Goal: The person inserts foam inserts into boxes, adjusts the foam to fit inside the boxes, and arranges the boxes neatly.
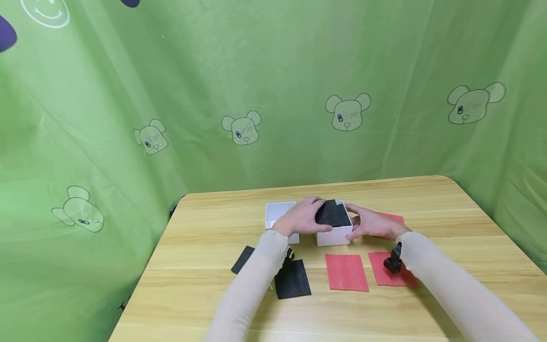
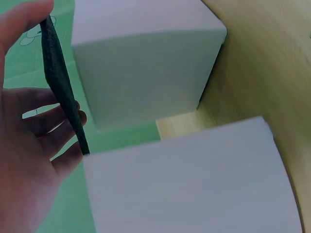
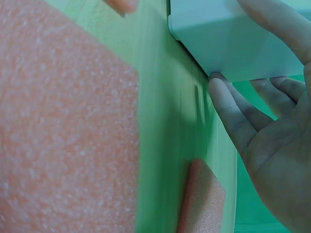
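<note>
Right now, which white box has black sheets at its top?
The right box, touched by the right hand: black sheets fill its opening; the left box shows pale walls inside.

On the table (image 1: 205,232), one box (image 1: 279,211) sits left of another box (image 1: 334,237) toward the far edge, a sheet (image 1: 327,213) at the second's mouth. A further sheet (image 1: 395,218) lies right of them, other sheets (image 1: 347,273) before them; a curtain (image 1: 290,66) hangs behind

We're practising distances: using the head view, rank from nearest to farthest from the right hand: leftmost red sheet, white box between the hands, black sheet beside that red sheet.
1. White box, touching the right hand.
2. Leftmost red sheet, below the box in view.
3. Black sheet, farther left.
</note>
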`<action>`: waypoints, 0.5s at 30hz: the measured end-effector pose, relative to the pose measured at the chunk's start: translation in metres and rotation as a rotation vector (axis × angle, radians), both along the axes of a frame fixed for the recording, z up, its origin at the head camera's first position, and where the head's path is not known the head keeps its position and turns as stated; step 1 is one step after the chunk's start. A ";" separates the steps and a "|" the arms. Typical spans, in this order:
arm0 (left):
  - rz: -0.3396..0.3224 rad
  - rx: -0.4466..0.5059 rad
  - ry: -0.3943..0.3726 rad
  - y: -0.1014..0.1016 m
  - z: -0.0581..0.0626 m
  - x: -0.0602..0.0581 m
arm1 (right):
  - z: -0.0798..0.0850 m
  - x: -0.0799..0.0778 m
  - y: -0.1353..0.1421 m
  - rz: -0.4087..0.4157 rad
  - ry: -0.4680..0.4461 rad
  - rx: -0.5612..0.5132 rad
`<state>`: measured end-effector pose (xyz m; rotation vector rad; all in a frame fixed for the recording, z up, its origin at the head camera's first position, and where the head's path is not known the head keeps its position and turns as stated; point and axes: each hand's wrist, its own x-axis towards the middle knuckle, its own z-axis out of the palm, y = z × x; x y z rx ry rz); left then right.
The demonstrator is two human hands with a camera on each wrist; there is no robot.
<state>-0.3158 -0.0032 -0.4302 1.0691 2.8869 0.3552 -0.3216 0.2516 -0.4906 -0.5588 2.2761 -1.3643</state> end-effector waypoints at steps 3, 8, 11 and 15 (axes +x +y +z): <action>0.004 0.001 -0.002 0.004 -0.004 -0.002 | 0.000 0.000 -0.001 0.005 -0.006 -0.006; 0.009 -0.004 -0.002 0.010 -0.006 -0.004 | -0.001 -0.001 -0.001 0.006 -0.009 -0.010; 0.008 -0.010 0.006 0.013 -0.006 -0.005 | -0.001 -0.001 0.000 0.000 0.004 0.017; -0.001 -0.017 0.011 0.019 -0.007 -0.006 | -0.001 0.000 0.001 -0.004 0.012 0.045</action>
